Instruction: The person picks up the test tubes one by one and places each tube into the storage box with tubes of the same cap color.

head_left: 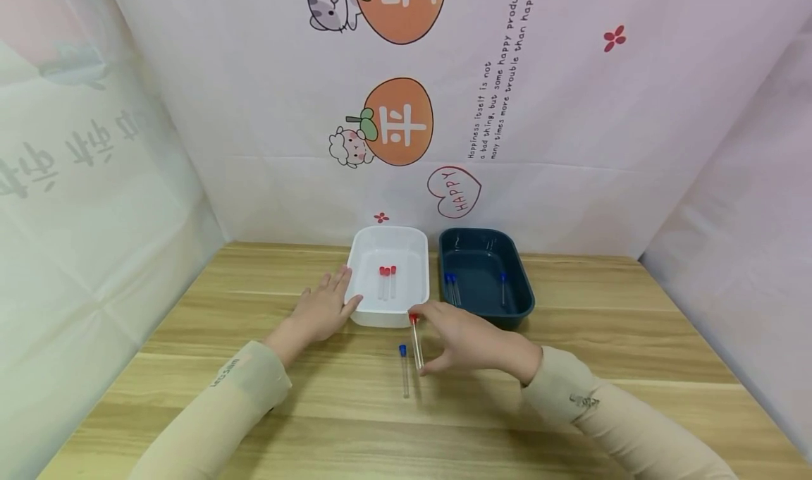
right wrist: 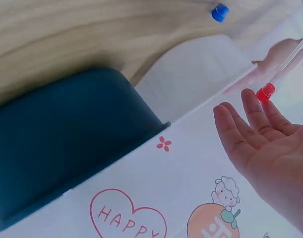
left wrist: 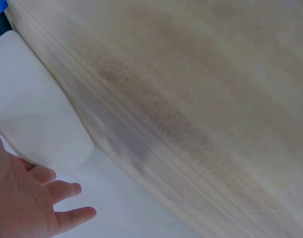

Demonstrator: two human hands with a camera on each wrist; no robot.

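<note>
My right hand [head_left: 469, 339] pinches a red-capped clear tube [head_left: 416, 346] between thumb and fingers, just in front of the white tray [head_left: 383, 318]. In the right wrist view, the tube's red cap [right wrist: 266, 92] is by the fingertips. My left hand [head_left: 322, 307] rests at the white tray's left side, fingers extended and holding nothing. On the table beside the held tube lies a blue-capped tube [head_left: 405, 376]. Three red-capped tubes [head_left: 392, 285] lie side by side inside the white tray.
A dark blue tray [head_left: 528, 302] stands right of the white one, with several blue-capped tubes [head_left: 504, 291] in it. Both trays sit on a wood-grain table [head_left: 330, 431], close to a printed white cloth [head_left: 558, 184] behind. More cloth hangs on the left and right.
</note>
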